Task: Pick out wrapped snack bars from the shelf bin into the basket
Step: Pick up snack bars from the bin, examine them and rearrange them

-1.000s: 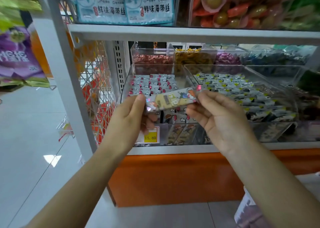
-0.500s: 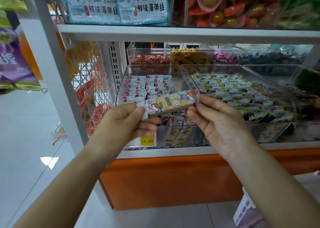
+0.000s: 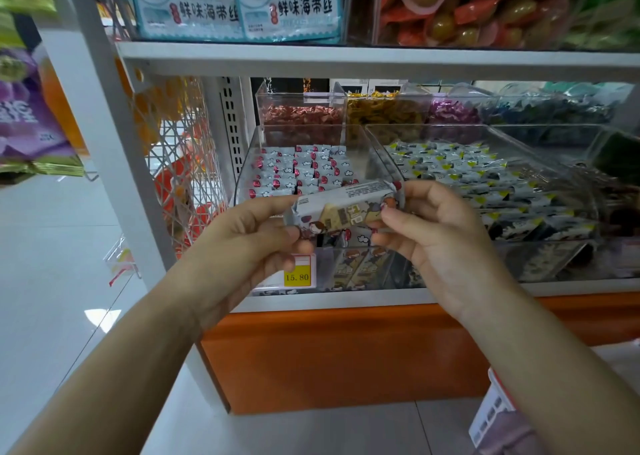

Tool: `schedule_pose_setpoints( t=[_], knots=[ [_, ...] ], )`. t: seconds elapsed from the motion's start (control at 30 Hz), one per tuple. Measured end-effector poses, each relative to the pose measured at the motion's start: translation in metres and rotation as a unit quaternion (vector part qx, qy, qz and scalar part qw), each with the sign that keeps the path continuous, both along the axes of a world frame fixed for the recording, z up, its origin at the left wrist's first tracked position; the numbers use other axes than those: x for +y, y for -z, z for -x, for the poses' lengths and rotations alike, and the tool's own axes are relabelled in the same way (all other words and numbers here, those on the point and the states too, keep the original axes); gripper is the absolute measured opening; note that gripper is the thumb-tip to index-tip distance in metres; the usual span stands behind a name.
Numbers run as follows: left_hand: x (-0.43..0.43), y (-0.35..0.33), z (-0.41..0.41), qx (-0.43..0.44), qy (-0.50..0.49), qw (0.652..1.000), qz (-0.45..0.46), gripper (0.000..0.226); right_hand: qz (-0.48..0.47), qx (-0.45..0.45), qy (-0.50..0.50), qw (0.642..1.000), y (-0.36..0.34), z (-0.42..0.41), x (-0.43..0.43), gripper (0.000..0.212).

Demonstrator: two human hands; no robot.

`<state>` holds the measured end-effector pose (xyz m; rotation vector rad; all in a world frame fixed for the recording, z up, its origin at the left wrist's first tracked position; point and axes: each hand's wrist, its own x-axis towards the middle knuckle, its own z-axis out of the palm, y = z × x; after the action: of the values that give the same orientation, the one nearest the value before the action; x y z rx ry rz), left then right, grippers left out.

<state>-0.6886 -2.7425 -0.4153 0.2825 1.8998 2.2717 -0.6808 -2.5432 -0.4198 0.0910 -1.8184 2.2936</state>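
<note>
A wrapped snack bar (image 3: 346, 209), white with a yellow cartoon print, is held level in front of the shelf. My left hand (image 3: 249, 243) pinches its left end and my right hand (image 3: 436, 233) pinches its right end. Just behind it stands the clear shelf bin (image 3: 360, 139) with rows of the same white bars with red dots (image 3: 301, 170). A white and red basket (image 3: 495, 409) shows only as a corner at the bottom right, below my right forearm.
A second clear bin (image 3: 588, 191) of yellow-marked bars lies to the right. Small candy bins (image 3: 301, 115) line the back. A yellow price tag (image 3: 298, 276) reads 15.80. The upper shelf edge (image 3: 346, 60) hangs above, a white post (image 3: 104, 143) at left, an orange base (image 3: 346, 350) below.
The bar has been rolled between both hands, so its printed back now faces up. Both hands stay on its ends in front of the bin.
</note>
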Motion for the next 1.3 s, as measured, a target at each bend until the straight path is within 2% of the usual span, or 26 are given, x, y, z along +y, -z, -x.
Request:
schedule_pose_setpoints(
  t=[0.1, 0.23, 0.3, 0.37, 0.5, 0.6, 0.7, 0.9, 1.07, 1.23, 1.3],
  knots=[
    [0.0, -0.001, 0.001, -0.018, 0.001, 0.999, -0.031, 0.035, -0.033, 0.002, -0.011, 0.999, 0.0, 0.0, -0.002, 0.025],
    [0.0, 0.002, 0.001, 0.038, -0.028, 0.999, 0.021, 0.029, 0.042, -0.027, -0.054, 0.997, -0.001, 0.0, -0.005, 0.007],
    [-0.001, 0.003, 0.001, 0.054, -0.035, 0.997, 0.049, 0.026, -0.014, -0.018, -0.033, 0.999, 0.002, -0.001, -0.006, 0.015],
    [-0.002, 0.004, 0.001, 0.073, -0.037, 0.993, 0.088, 0.025, -0.075, -0.001, -0.02, 0.997, 0.004, -0.001, -0.008, 0.014],
    [-0.002, 0.002, -0.001, 0.103, -0.037, 0.985, 0.133, 0.04, -0.13, 0.018, -0.008, 0.991, 0.007, -0.001, -0.007, 0.013],
    [-0.002, -0.001, -0.003, 0.141, -0.038, 0.974, 0.174, 0.04, -0.096, 0.026, 0.0, 0.995, 0.005, -0.002, -0.007, 0.009],
    [0.0, -0.001, -0.004, 0.162, -0.04, 0.963, 0.212, 0.04, -0.064, 0.024, 0.018, 0.998, 0.004, -0.002, -0.007, 0.016],
    [0.006, 0.004, -0.002, 0.142, -0.074, 0.968, 0.194, 0.007, -0.115, 0.056, 0.03, 0.991, 0.004, -0.007, -0.013, 0.013],
    [0.006, 0.002, -0.003, 0.16, -0.134, 0.956, 0.208, 0.026, -0.118, 0.065, 0.011, 0.991, 0.004, -0.009, -0.019, 0.012],
    [0.006, 0.003, -0.003, 0.18, -0.149, 0.947, 0.219, 0.03, -0.102, 0.048, 0.003, 0.994, 0.002, -0.009, -0.02, 0.018],
    [0.007, 0.002, -0.006, 0.182, -0.127, 0.951, 0.217, 0.031, -0.103, 0.03, 0.014, 0.994, 0.002, -0.007, -0.018, 0.023]
  ],
)
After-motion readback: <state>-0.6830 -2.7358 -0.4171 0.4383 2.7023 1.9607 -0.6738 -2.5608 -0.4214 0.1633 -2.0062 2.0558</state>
